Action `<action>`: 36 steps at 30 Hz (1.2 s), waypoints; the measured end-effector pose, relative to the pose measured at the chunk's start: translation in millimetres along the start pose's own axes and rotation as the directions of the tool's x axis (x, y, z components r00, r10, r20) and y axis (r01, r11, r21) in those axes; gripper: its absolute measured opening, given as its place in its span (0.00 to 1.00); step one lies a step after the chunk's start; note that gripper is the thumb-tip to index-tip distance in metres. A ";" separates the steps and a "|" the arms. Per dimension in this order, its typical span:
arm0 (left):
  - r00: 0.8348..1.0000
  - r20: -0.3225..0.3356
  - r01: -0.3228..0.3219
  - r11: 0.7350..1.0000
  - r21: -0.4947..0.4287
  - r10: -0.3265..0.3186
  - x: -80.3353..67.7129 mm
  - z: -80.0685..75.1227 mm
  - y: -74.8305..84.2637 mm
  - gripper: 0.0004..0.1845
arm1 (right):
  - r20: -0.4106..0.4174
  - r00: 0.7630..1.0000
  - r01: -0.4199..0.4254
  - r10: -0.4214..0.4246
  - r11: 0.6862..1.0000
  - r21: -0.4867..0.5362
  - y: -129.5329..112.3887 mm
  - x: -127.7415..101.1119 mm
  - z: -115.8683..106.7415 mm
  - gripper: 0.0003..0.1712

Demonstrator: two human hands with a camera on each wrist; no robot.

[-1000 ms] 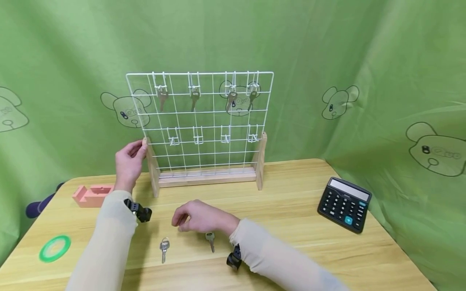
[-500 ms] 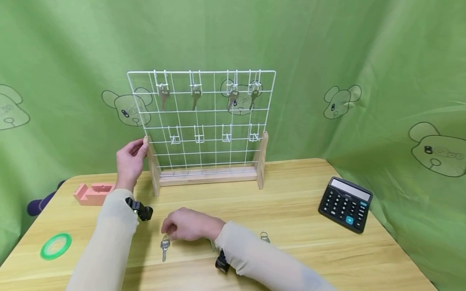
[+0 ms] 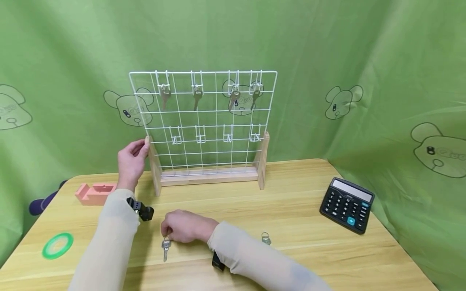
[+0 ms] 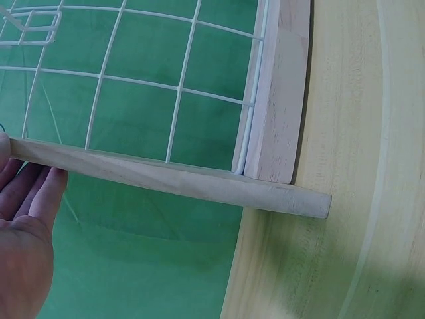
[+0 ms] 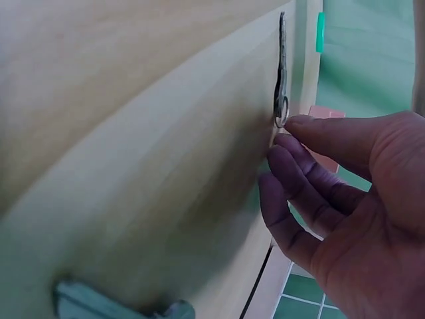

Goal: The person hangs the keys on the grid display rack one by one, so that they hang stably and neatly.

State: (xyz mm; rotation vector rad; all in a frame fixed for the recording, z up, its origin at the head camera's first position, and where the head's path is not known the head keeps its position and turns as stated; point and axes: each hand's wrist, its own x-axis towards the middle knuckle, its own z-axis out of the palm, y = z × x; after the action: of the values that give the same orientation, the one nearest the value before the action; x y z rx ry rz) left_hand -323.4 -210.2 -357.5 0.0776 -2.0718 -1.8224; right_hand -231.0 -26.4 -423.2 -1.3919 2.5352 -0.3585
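Left hand (image 3: 131,163) pinches the pale wooden side post (image 4: 169,177) of the white wire rack (image 3: 218,72). Right hand (image 3: 183,226), narrowly curled, at the ringed silver metal key (image 3: 166,246) on the wood-grain desk (image 3: 291,192); grip undeterminable.

Soft, bright light fills my head view, with a pale sheen on the table (image 3: 189,279) near me and a faint shadow beside my left sleeve (image 3: 102,242). My right wrist view is dimmer: a dark, soft-edged shadow lies by my right hand (image 5: 372,206), and the key (image 5: 99,307) at the bottom is blurred. In my left wrist view, lens distortion bows the wires (image 4: 178,88)
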 end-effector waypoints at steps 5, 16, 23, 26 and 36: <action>1.000 0.005 -0.005 1.000 0.006 0.005 0.5 0.2 -1.2 0.22 | 0.014 1.000 -0.013 0.013 1.000 -0.015 -2.0 3.8 0.4 0.11; 1.000 0.006 -0.018 0.999 0.034 0.018 -0.2 -0.2 -0.4 0.21 | 0.093 0.995 -0.031 0.036 0.998 -0.053 -2.0 6.3 1.8 0.12; 1.000 0.006 -0.002 0.999 0.034 0.002 -0.2 -2.2 -0.7 0.21 | 0.023 1.000 -0.016 0.013 0.994 0.106 3.2 6.3 -1.4 0.11; 1.000 0.001 0.001 1.000 0.031 -0.001 0.5 -2.2 -0.9 0.21 | -0.017 1.000 -0.007 0.010 0.985 0.173 4.5 5.9 -5.7 0.10; 1.000 0.000 0.005 0.999 0.039 -0.005 0.9 -2.1 0.3 0.21 | -0.064 0.997 -0.015 0.044 0.918 0.396 7.1 -1.6 -22.1 0.08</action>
State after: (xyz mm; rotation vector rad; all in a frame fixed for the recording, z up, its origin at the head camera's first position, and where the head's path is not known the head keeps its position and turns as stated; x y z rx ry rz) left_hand -323.5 -212.4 -356.8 0.0937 -2.1092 -1.7850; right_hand -242.7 -19.1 -404.5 -1.2000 2.3551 -0.8753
